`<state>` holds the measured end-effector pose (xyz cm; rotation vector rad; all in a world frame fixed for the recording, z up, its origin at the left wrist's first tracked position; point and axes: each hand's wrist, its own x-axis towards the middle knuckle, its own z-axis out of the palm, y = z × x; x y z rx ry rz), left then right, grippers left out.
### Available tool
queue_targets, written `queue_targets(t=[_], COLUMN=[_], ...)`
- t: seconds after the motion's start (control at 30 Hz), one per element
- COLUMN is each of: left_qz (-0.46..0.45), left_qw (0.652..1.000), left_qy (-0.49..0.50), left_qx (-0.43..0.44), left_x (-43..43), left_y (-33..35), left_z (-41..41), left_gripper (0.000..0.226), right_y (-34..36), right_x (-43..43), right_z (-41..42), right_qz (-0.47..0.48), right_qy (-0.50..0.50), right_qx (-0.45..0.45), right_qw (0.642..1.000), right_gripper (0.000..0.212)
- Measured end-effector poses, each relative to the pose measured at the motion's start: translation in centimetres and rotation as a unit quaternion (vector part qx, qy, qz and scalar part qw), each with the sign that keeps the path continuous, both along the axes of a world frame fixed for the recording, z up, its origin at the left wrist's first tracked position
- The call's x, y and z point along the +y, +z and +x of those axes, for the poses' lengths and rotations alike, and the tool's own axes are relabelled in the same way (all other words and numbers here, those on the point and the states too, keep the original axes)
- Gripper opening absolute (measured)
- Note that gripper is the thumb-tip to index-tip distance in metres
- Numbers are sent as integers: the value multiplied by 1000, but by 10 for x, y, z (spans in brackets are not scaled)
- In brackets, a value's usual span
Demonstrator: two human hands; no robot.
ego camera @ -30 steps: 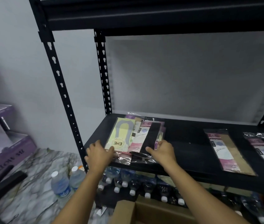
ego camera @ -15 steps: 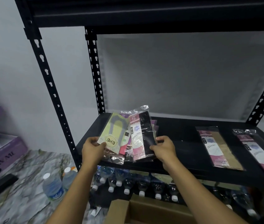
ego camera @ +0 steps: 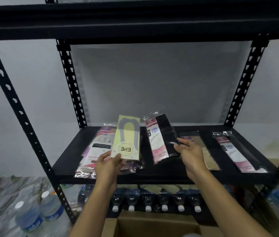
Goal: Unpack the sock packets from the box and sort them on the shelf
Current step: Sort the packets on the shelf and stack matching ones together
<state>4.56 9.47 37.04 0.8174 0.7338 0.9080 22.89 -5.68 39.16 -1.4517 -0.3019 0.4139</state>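
A: Black shelf [ego camera: 166, 171], grey wall [ego camera: 32, 69] behind. What've you got, L to R?

B: I see the left hand [ego camera: 107, 164] pinching a yellow packet [ego camera: 126, 139] above the pile [ego camera: 94, 151]. Right hand [ego camera: 190, 152] grips a black packet [ego camera: 161, 139], glossy, long axis front-to-back, over the bare gap beside the tan packet [ego camera: 208, 156]. I'd guess it goes down there.

Bare left hand [ego camera: 108, 164], bare right hand [ego camera: 189, 151], bare forearms [ego camera: 92, 207]

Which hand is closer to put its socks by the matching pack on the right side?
Right. The right hand grips the black sock packet, and the matching black packet lies further right on the shelf. The left hand holds a yellow packet.
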Motion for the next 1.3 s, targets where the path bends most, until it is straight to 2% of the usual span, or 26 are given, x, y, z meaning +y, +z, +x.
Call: queue_targets(t=[0.13,0.27,0.53,0.63,0.73,0.9,1.1,1.3], left_qz=[-12,-33,-11,-5,-2,-8,-23,-29], left_qw=[999,998,997,996,996,996,995,994], left_qy=[-38,-43,-71,-84,-86,-86,-95,-98], left_qx=[-6,-27,-15,1,10,16,17,24], left_x=[-24,-45,-68,-68,-67,-65,-59,-65], left_y=[-12,-15,-20,-30,-39,-50,-59,-57], left_z=[26,44,72,78,84,89,93,93], left_gripper=[39,31,23,20,33,38,39,38], right_y=[-3,-10,-19,-20,-23,-37,-50,-60], right_x=[-31,-59,-112,-136,-158,-178,-181,-183], right_z=[17,33,84,118,153,195,210,212], right_qz=[6,18,19,-10,-36,-106,-176,-244], right_qy=[-33,-59,-117,-166,-205,-232,-246,-259], right_qx=[6,21,35,27,16,3,2,-47], right_qw=[999,998,992,986,978,967,953,933], right_gripper=[25,25,25,22,24,29,25,28])
